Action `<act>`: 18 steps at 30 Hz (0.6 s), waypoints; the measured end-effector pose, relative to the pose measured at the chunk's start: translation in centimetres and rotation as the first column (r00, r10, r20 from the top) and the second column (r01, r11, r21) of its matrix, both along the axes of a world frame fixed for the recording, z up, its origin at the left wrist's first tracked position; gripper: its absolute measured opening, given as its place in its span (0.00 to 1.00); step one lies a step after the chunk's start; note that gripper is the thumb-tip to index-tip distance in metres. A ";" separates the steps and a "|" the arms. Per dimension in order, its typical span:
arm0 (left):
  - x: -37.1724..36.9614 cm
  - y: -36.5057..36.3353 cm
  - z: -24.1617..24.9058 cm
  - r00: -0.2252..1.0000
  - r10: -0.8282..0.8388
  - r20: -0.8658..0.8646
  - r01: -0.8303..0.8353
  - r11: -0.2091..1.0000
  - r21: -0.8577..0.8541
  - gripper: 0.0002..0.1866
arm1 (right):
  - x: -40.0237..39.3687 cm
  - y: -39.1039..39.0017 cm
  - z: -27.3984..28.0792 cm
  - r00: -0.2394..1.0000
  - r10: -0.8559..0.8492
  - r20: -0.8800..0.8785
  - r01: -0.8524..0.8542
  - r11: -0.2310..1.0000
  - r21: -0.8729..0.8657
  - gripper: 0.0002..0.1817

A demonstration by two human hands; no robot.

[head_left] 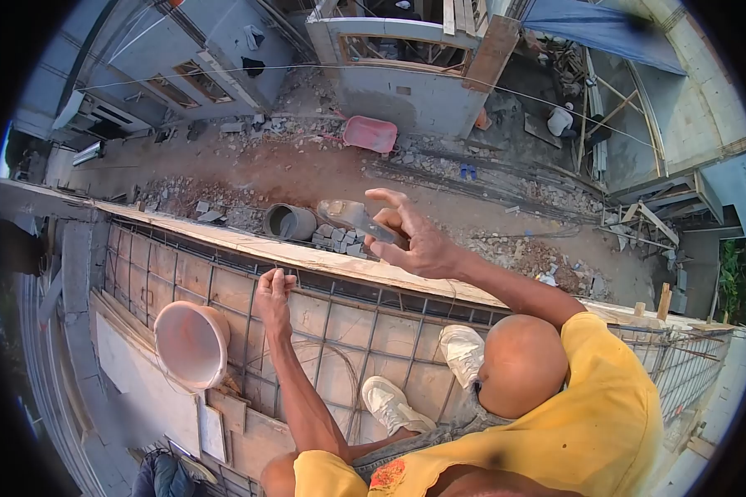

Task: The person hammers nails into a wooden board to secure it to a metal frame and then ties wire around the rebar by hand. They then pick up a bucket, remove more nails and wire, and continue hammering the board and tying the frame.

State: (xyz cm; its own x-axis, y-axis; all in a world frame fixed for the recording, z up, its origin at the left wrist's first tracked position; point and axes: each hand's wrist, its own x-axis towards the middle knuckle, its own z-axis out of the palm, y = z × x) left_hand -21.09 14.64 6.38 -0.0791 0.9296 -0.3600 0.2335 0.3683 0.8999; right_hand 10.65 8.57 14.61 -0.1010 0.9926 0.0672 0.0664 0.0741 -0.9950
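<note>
My right hand (419,242) is raised near the timber edge, its fingers round a grey hand tool (365,222) that points left; one finger sticks out from the grip. Motion blurs the tool's head. Lower and to the left, my left hand (275,294) is closed in a pinch beside the top bars of the rebar mesh (323,319). I cannot tell what its fingertips hold. Thin loose wire (360,364) curves over the mesh between my left forearm and my shoes.
My light shoes (387,404) stand on the mesh over plywood. A pale bucket (192,345) sits to the left. Beyond the timber edge (224,238) there is a drop to a rubble-strewn lane with a pink wheelbarrow tub (370,134), a dark bucket (290,222) and a crouching person (560,121).
</note>
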 end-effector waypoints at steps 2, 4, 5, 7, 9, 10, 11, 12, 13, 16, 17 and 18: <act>2.0 -0.1 0.2 0.993 -0.082 0.081 0.078 0.996 0.046 0.14 | 0.0 0.2 2.3 0.973 0.121 0.196 -0.105 0.990 -0.089 0.38; 4.0 -0.5 1.4 0.974 -0.185 0.134 0.173 0.980 0.098 0.15 | -1.3 0.4 0.0 0.974 0.028 0.225 -0.062 0.987 0.147 0.38; 5.1 -0.8 2.6 0.960 -0.240 0.143 0.229 0.969 0.095 0.14 | -1.4 0.1 -0.7 0.983 0.014 0.185 -0.041 0.988 0.146 0.37; 7.4 -1.7 5.1 0.932 -0.328 0.155 0.317 0.944 0.089 0.14 | -1.7 -0.3 -0.3 0.995 -0.016 0.102 0.001 0.989 0.145 0.35; 8.6 -2.1 5.3 0.888 -0.401 0.223 0.392 0.916 0.087 0.14 | -1.8 -0.6 0.8 0.997 -0.018 -0.074 0.013 0.998 -0.063 0.33; 9.3 -2.2 5.8 0.864 -0.454 0.218 0.437 0.891 0.123 0.14 | -1.8 -0.3 0.4 0.998 -0.061 -0.015 0.061 0.997 -0.052 0.32; 9.9 -2.5 6.4 0.846 -0.496 0.196 0.474 0.868 0.148 0.14 | -2.0 0.0 -0.2 0.995 -0.095 0.026 0.096 0.995 -0.038 0.31; 10.4 -2.8 7.7 0.841 -0.512 0.176 0.502 0.859 0.102 0.14 | -2.3 -0.1 -0.4 0.995 -0.097 0.035 0.099 0.992 -0.078 0.30; 10.8 -3.2 7.4 0.824 -0.532 0.194 0.514 0.847 0.135 0.14 | -2.2 -0.2 -0.3 0.992 -0.108 0.060 0.114 0.987 -0.114 0.29; 11.7 -3.9 7.3 0.777 -0.593 0.212 0.577 0.805 0.140 0.13 | -2.3 -0.7 -0.5 0.967 -0.097 0.235 0.114 0.992 -0.060 0.25; 11.7 -4.2 7.0 0.763 -0.613 0.205 0.594 0.790 0.150 0.13 | -2.0 -0.7 -1.0 0.970 -0.071 0.234 0.089 0.994 -0.067 0.25; 11.7 -4.4 6.9 0.758 -0.616 0.214 0.603 0.787 0.129 0.14 | -1.9 -0.6 -1.2 0.970 -0.057 0.238 0.076 0.995 -0.072 0.24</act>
